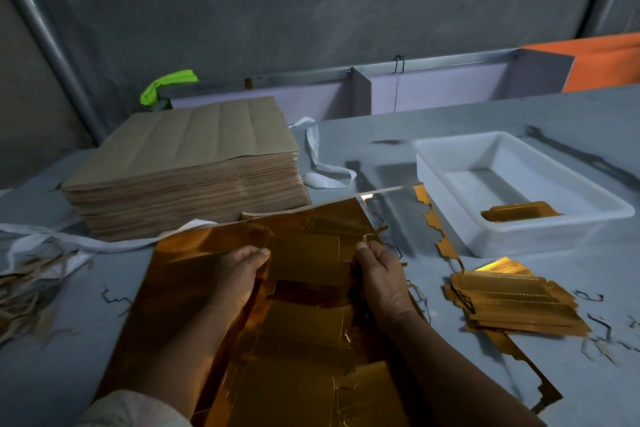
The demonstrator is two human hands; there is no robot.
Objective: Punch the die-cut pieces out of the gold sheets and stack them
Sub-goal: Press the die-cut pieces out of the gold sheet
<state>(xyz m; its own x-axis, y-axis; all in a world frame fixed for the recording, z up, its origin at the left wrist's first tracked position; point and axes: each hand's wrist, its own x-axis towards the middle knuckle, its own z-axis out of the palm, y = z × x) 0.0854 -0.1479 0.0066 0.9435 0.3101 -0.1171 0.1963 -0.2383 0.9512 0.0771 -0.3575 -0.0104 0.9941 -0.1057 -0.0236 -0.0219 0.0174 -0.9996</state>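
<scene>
A gold die-cut sheet (194,274) lies on the table in front of me, its right side torn into a jagged frame (440,236). My left hand (239,277) and my right hand (381,274) each grip one end of a die-cut gold piece (308,260) in the middle of the sheet, thumbs on top. A stack of punched-out gold pieces (512,302) lies to the right of the sheet. One more gold piece (519,211) rests inside the white tray.
A tall pile of brown-backed sheets (187,163) stands at the back left. The white plastic tray (446,156) sits at the right. White strapping (322,163) and paper scraps (20,295) lie on the grey table. Thin offcuts (602,322) litter the right edge.
</scene>
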